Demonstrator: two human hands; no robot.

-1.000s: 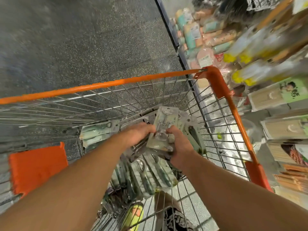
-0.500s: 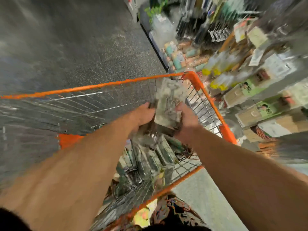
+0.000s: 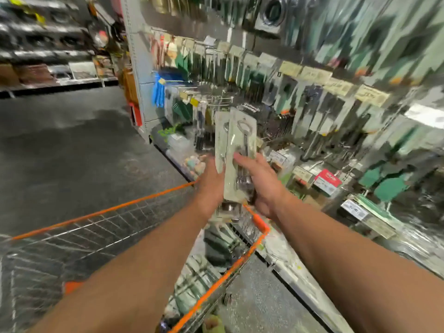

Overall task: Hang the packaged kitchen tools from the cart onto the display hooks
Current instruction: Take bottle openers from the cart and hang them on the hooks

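Head view, blurred by motion, shows both hands raised above the orange wire cart (image 3: 134, 205) with a small stack of carded kitchen tools (image 3: 236, 152) between them. Left hand (image 3: 211, 186) has its fingers curled round the left edge and back of the stack; right hand (image 3: 262, 183) grips the right side, with a fingertip pressed on the front card. At least 2 packages show, one fanned slightly behind the other; the front one holds a metal tool with a looped top, possibly a bottle opener, though the blur makes that uncertain.

The stack is held upright, clear of the cart and in front of the pegboard display (image 3: 276, 92), not yet touching any hook. A set of bare wire hooks (image 3: 221, 100) stands just above and behind the cards' top edge, and by my reading that is the likely target.

As for progress: the display already carries many hanging packages, but which of them came from this cart cannot be told. More carded tools (image 3: 197, 272) lie in the cart basket below the forearms, so plenty appears to be left. The step in hand looks like the carry from cart to hook; threading the hang holes onto a peg is still to do.
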